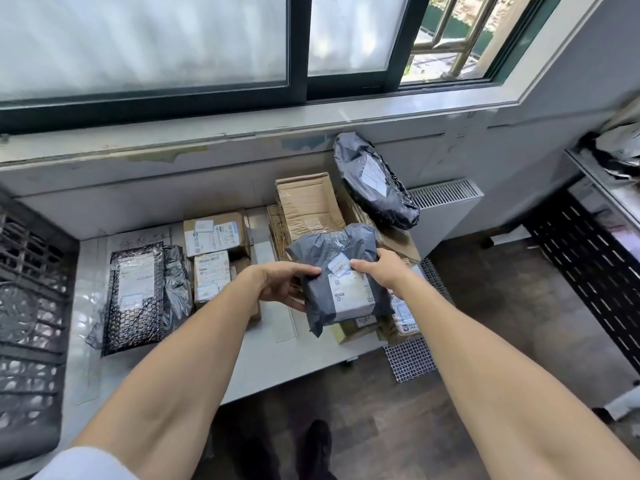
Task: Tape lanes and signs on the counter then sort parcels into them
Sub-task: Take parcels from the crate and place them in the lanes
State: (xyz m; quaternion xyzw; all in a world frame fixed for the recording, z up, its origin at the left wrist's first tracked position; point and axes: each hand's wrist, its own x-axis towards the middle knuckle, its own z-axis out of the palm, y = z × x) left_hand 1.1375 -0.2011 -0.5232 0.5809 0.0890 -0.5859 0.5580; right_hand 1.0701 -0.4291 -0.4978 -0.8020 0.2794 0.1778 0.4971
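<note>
Well left of the grip: black bubble mailer (136,296) flat on white counter (277,355). Just left of the grip: labelled cardboard boxes (212,275), one behind the other, touching. Left hand (280,285) curled round left edge of grey poly parcel (341,282), thumb on top, fingers beneath. Parcel pinned between both hands, label up, over the right part of the counter. Right hand (381,271) gripping right edge, thumb by the small label. Under the grip: more boxes, mostly hidden. Behind the grip: open carton (308,202). Behind-right: dark bagged parcel (375,181) propped against the wall.
</note>
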